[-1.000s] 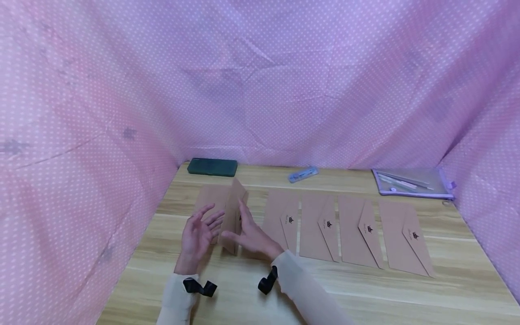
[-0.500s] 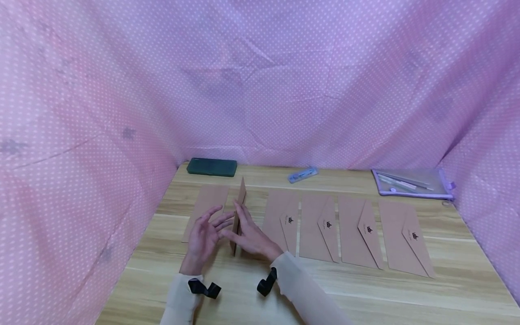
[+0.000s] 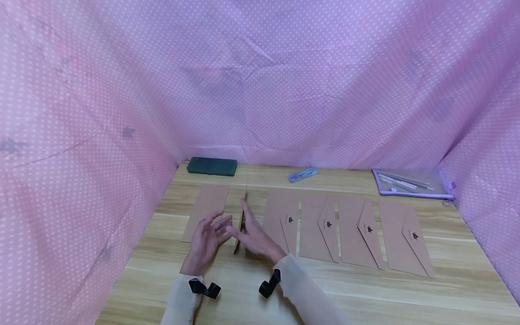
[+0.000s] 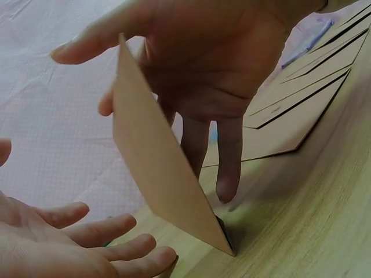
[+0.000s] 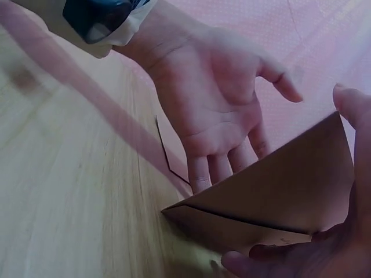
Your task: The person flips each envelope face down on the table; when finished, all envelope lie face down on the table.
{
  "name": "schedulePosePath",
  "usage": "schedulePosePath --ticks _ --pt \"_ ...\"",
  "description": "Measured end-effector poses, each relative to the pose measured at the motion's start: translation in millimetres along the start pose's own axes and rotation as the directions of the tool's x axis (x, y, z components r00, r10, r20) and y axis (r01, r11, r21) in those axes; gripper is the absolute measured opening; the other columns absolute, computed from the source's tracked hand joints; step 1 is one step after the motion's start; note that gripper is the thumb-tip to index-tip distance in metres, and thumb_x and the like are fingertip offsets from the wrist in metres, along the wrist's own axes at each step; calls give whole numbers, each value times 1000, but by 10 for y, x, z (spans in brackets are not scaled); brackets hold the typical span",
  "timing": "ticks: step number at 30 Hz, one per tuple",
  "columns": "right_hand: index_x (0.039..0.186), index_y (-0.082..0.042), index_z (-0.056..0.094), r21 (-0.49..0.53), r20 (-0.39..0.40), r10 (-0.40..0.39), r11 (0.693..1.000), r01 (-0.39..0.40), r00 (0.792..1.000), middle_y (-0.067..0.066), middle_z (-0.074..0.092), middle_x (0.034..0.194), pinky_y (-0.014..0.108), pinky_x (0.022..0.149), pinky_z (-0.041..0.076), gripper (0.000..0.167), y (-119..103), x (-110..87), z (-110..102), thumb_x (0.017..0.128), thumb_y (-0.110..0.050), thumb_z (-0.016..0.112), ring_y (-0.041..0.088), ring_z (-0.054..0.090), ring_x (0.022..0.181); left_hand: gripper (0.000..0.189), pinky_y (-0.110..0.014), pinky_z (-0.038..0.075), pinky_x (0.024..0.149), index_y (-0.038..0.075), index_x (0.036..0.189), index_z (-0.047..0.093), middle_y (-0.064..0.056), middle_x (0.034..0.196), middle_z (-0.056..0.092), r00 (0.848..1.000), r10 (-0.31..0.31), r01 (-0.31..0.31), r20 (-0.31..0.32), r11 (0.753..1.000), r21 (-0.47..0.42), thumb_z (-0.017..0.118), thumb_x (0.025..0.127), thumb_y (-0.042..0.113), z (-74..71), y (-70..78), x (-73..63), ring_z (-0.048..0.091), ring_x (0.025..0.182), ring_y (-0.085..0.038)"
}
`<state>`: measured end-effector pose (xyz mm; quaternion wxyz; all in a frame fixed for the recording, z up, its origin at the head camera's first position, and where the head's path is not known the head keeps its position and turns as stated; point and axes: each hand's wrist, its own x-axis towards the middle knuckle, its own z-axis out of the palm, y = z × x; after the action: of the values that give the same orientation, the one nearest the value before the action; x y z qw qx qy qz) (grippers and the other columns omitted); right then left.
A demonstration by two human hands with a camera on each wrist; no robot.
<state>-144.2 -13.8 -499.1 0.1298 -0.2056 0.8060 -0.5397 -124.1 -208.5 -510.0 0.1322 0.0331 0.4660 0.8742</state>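
A brown paper envelope (image 4: 165, 156) stands nearly upright on its edge between the two hands, seen almost edge-on in the head view. My right hand (image 3: 256, 237) is on its flap side with fingers extended; its thumb reaches over to the other side, apart from the paper in the left wrist view. My left hand (image 3: 206, 239) is palm up with spread, relaxed fingers, just left of the envelope and apart from it. The dark-edged flap (image 5: 249, 226) shows in the right wrist view. Another envelope (image 3: 206, 210) lies flat behind my left hand.
Several envelopes with crown prints (image 3: 318, 225) lie in a row to the right. Along the back are a dark green case (image 3: 212, 166), a small blue item (image 3: 303, 174) and a clear purple-edged pouch (image 3: 412, 183) with pens. Pink dotted cloth (image 3: 260, 90) encloses the wooden table.
The standing envelope has swung from a leftward lean to upright and slightly right, uncovering the flat one at left. My left hand has shifted slightly right; the right hand has barely moved.
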Motion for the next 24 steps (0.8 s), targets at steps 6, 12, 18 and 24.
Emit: schedulePosePath --ticks 6,12,18,24 --pt "161 -18 -8 70 -39 42 997 -39 998 10 -1 170 57 125 18 98 29 -17 -38 96 -62 51 35 14 156 44 -36 54 98 13 139 43 -2 130 67 999 -10 10 52 1000 16 14 110 28 -20 -7 12 63 118 -16" --pt "161 -9 3 119 -81 97 989 -87 992 18 8 169 58 124 22 97 100 -33 -63 96 -56 56 40 21 153 44 -39 52 101 16 138 44 2 128 68 998 -8 5 65 999 41 12 110 27 -45 -28 2 62 123 -19" --pt "160 -5 11 189 -140 177 971 -149 974 21 15 167 56 123 25 93 178 -5 -57 92 -29 69 43 25 151 43 -39 52 102 14 138 44 3 127 68 998 6 -11 58 997 74 13 110 25 -57 -64 -1 60 126 -22" --pt "160 -6 18 279 -208 237 944 -175 949 19 21 166 55 124 25 96 212 36 -65 82 -14 72 40 28 151 33 -34 54 96 9 137 42 3 128 65 997 27 -15 -74 987 159 28 109 19 -15 -125 -20 61 121 -19"
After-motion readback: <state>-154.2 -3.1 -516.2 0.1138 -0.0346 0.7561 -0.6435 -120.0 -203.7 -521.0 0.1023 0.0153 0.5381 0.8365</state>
